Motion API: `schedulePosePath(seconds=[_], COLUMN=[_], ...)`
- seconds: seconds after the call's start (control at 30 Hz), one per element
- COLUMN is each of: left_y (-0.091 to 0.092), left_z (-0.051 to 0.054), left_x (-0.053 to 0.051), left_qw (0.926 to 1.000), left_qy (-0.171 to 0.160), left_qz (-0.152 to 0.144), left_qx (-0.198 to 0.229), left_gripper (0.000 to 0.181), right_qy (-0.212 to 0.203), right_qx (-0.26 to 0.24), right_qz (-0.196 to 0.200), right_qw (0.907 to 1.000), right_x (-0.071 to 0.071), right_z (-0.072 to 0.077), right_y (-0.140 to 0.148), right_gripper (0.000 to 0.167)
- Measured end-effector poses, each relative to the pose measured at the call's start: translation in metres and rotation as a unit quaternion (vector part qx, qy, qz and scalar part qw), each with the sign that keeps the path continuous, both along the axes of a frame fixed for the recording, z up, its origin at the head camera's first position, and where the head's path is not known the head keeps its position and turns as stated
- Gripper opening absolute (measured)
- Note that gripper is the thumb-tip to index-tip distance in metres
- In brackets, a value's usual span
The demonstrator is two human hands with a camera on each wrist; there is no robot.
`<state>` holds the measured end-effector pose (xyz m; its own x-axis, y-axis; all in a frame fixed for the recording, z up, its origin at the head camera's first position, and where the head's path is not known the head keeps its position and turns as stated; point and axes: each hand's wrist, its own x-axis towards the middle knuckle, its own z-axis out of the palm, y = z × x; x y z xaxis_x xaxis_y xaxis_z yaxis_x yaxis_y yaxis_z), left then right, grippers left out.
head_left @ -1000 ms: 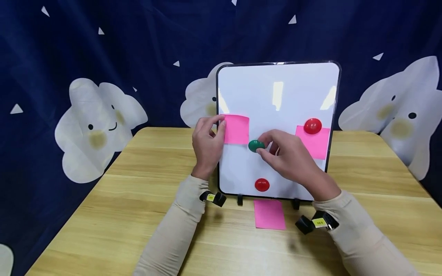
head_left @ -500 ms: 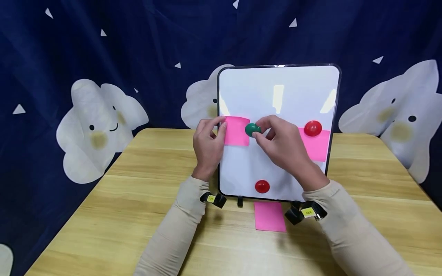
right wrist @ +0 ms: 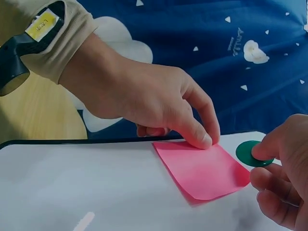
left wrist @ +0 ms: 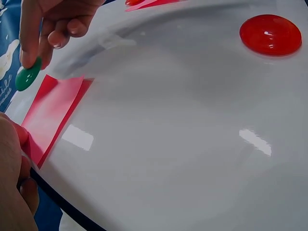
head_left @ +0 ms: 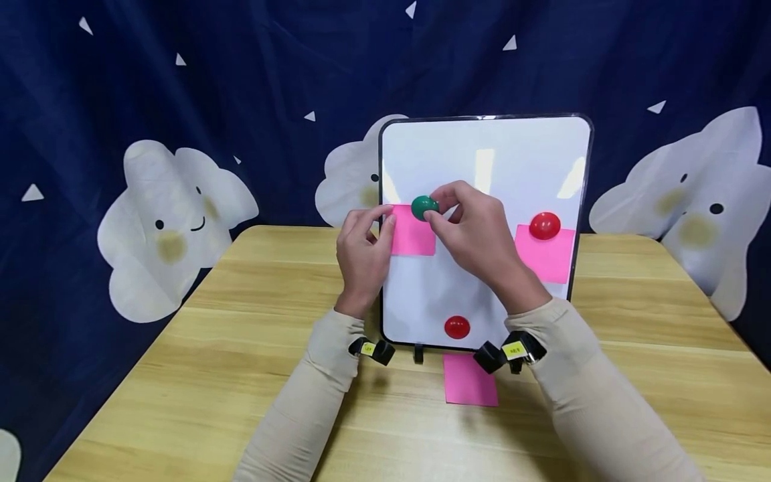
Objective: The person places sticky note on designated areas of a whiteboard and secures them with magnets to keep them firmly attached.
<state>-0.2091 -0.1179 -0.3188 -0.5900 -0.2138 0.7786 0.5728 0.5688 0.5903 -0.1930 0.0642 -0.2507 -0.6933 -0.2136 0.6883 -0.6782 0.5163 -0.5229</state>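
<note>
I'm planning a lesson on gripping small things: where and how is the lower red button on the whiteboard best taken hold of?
The lower red button is probably best pinched by opposite sides of its rim, coming from the front of the whiteboard. It is a glossy dome lying against the board, so its curved top may offer little hold, while bare board surrounds its edge.

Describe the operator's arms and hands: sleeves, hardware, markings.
Long beige fabric left sleeve and matching right sleeve, both slightly wrinkled. Black, blocky left wrist unit and right wrist unit, each with a rectangular yellow label; dark lettering too small to read in the head view. Left hand and right hand bare, no gloves. No cables visible.
</note>
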Motion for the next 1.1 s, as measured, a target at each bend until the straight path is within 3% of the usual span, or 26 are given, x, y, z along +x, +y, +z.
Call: schedulePosePath(seconds=[0.4,0.8,1.1], left_y=[0.001,0.0,0.0], left_z=[0.001,0.002,0.002], left_x=[0.0,0.001,0.001], left_qw=[1.0,1.0,1.0], left_qy=[-0.002,-0.003,-0.003], left_qz=[-0.006,-0.003,-0.003], left_qx=[0.003,0.0,-0.002], left_gripper=[0.022,0.022,0.022], right_qy=[0.005,0.016,-0.002], right_qx=[0.002,0.045,0.056], right_qz=[-0.01,-0.03,-0.04], right_qw=[0.9999,0.9984,0.9976], right_x=[-0.009,-0.015,-0.015], right_z=[0.001,0.003,0.007], right_y=[-0.008,-0.016,-0.02], right_gripper=[0.027,0.029,0.031])
